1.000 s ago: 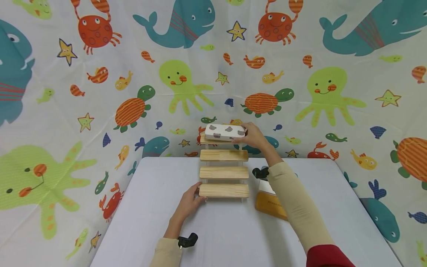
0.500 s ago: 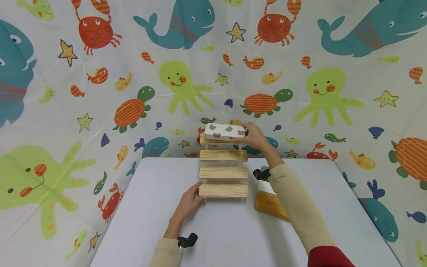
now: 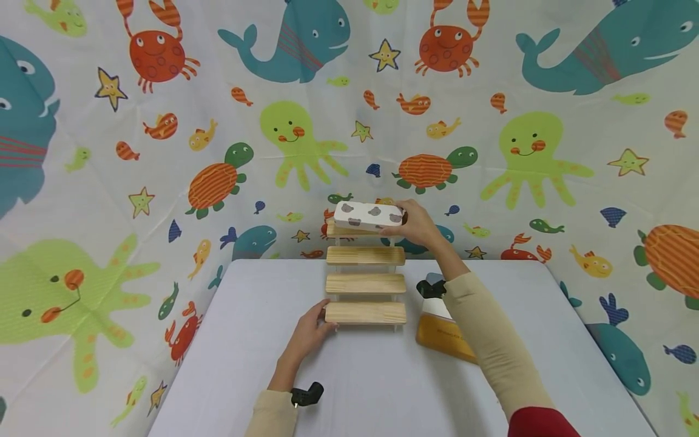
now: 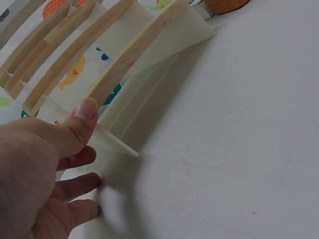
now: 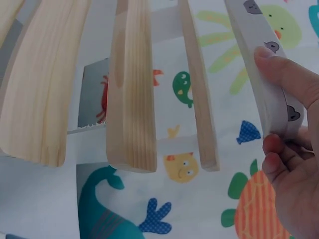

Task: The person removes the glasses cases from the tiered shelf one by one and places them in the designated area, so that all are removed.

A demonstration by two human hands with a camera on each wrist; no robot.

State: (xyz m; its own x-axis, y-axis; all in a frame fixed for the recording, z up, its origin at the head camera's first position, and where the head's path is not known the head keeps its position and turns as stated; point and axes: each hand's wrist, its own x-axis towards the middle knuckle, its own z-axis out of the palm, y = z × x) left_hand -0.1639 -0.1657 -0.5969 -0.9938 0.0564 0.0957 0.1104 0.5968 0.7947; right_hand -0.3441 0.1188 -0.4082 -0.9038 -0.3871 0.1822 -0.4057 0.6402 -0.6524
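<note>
Nothing moved: right hand [image 3: 417, 223] grips one case [image 3: 368, 216]; left hand [image 3: 309, 331] steadies four-step rack [image 3: 366, 283].

My two hands are busy.
My right hand [image 3: 416, 222] reaches far out, fingers curled in a pinch; my left hand [image 3: 309, 332] stays close, thumb pressing.

white bear-print case [image 3: 368, 216] lies flat atop the stepped wooden rack [image 3: 366, 283].

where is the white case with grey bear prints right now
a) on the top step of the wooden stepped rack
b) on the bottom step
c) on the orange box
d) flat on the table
a: the white oblong case with grey bear prints sits on the top step of the stepped wooden rack, gripped at its end by the right hand.
</note>
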